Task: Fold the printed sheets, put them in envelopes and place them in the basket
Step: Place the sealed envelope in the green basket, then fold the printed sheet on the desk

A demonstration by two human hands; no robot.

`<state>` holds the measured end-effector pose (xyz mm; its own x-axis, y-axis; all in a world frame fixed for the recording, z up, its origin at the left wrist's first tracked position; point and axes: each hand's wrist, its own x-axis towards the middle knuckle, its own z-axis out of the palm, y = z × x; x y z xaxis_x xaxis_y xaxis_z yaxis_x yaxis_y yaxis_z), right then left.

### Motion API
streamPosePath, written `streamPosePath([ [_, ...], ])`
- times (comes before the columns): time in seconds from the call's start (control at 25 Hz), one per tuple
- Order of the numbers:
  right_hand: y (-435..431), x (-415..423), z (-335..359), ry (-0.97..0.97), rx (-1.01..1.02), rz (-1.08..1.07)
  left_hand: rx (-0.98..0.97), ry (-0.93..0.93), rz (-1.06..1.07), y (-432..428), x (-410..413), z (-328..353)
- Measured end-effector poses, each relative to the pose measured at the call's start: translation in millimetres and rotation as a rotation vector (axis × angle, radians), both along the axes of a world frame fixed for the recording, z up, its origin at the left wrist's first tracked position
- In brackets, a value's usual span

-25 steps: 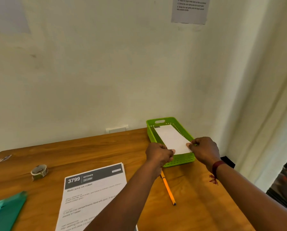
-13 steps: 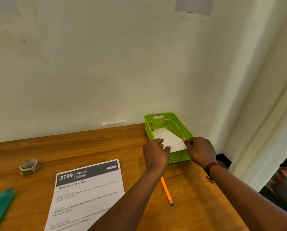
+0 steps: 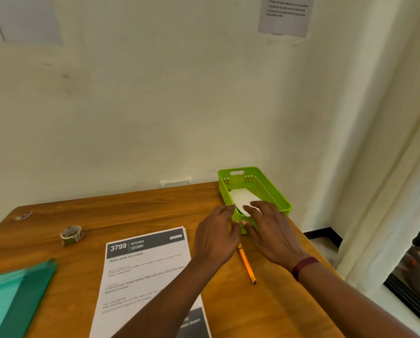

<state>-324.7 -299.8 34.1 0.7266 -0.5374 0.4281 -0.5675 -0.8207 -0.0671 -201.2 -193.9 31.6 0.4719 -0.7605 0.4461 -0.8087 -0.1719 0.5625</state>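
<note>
A green plastic basket (image 3: 274, 191) stands at the table's far right corner against the wall. A white envelope (image 3: 243, 199) lies inside it. My left hand (image 3: 216, 236) hovers at the basket's near left corner with fingers spread and nothing in it. My right hand (image 3: 272, 229) hangs over the basket's near edge, fingers straight and loose, holding nothing. A stack of printed sheets (image 3: 143, 272) headed "3799 KITCHEN" lies flat in front of me; my left forearm covers its lower right part.
A yellow pencil (image 3: 246, 264) lies between my wrists. A tape roll (image 3: 71, 235) sits at the left, a teal folder (image 3: 16, 296) at the near left edge. The wooden table (image 3: 130, 211) ends just right of the basket; a curtain hangs beyond.
Both hands have let go of the envelope, which now lies in the basket. The hands have drawn back toward me with fingers spread.
</note>
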Motion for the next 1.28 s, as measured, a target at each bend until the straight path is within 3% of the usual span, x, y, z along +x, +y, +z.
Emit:
streamPosePath([
  [0.24, 90, 12, -23, 0.083, 0.093, 0.084, 0.220, -0.159, 0.080, 98, 6, -12],
  [0.64, 200, 17, -59, 0.189, 0.257, 0.214, 0.389, -0.173, 0.249, 242, 30, -50],
  [1.28, 193, 53, -92, 0.240, 0.295, 0.197, 0.379, -0.016, 0.215, 250, 121, -86],
])
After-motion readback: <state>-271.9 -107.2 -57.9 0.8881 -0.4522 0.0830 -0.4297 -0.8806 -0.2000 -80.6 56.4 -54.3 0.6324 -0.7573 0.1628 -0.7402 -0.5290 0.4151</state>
